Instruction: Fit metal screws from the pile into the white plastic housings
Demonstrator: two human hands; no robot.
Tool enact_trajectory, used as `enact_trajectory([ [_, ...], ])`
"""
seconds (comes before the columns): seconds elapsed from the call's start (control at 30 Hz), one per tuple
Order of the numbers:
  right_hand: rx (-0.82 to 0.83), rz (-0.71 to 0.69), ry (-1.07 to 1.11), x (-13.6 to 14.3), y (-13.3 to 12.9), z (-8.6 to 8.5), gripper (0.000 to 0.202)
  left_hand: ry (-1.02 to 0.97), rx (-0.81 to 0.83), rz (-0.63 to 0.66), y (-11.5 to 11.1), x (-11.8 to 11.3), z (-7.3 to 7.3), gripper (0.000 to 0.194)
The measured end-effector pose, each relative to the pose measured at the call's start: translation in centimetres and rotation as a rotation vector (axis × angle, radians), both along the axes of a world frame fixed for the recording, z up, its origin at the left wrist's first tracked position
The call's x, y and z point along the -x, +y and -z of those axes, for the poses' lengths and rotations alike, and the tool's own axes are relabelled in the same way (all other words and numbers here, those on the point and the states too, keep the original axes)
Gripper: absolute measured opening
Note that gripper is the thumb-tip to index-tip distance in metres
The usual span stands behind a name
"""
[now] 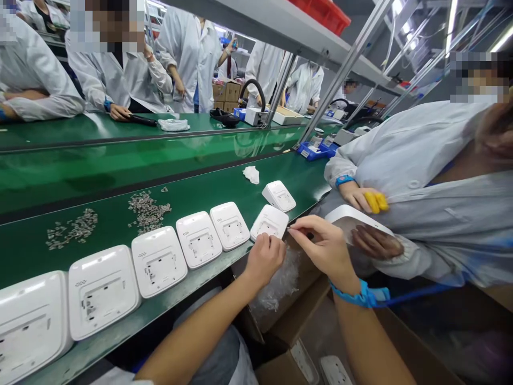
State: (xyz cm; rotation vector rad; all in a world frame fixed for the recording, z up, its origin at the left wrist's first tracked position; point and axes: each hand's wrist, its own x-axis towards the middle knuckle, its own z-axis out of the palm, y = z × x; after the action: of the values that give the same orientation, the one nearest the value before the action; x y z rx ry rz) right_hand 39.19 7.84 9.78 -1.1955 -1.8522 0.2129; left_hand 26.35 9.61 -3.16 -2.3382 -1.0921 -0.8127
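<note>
A white plastic housing [271,218] with a recessed bay lies at the bench edge. My left hand [265,260] is closed at its near edge, fingers curled over the rim; the fingertips are partly hidden. Just right of that housing, my right hand [323,246] pinches a tiny metallic piece [289,229], too small to name. A blue wrist strap [360,293] circles my right wrist. Behind lies another white housing [281,195]. Several more stand in a row to the left, beginning with a near housing [230,225].
Small metal parts lie in two piles, one pile [149,209] behind the row and another pile [74,230] farther left. Crumpled white material [251,174] rests on the green bench [208,184]. Below are cardboard boxes [280,369]. At right a co-worker [401,160] holds a white housing [360,220].
</note>
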Motion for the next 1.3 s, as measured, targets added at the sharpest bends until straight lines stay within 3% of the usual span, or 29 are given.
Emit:
enact_trajectory([
  [0.13,0.052,-0.216,-0.268,-0.3,3.7,1.4,0.012,0.021,-0.037,0.163,-0.4,2.3,0.2,0.012],
  [0.27,0.109,-0.360,-0.490,-0.7,6.6,3.7,0.017,0.012,-0.042,0.226,-0.1,3.9,-0.1,0.014],
  [0.47,0.076,-0.469,-0.557,-1.0,7.7,5.3,0.022,-0.002,-0.030,0.245,0.0,4.5,-0.3,0.015],
  [0.7,0.050,-0.467,-0.608,-1.4,7.4,5.5,0.023,-0.029,0.005,0.230,-0.1,4.5,-0.4,0.016],
  [1.1,-0.161,-0.479,-0.681,-1.0,7.7,6.0,0.029,-0.066,0.026,0.209,-0.2,4.5,-0.6,0.014],
  [1.3,-0.147,-0.440,-0.575,-1.2,6.8,6.3,0.024,-0.104,0.017,0.154,-0.7,4.6,-0.5,0.010],
])
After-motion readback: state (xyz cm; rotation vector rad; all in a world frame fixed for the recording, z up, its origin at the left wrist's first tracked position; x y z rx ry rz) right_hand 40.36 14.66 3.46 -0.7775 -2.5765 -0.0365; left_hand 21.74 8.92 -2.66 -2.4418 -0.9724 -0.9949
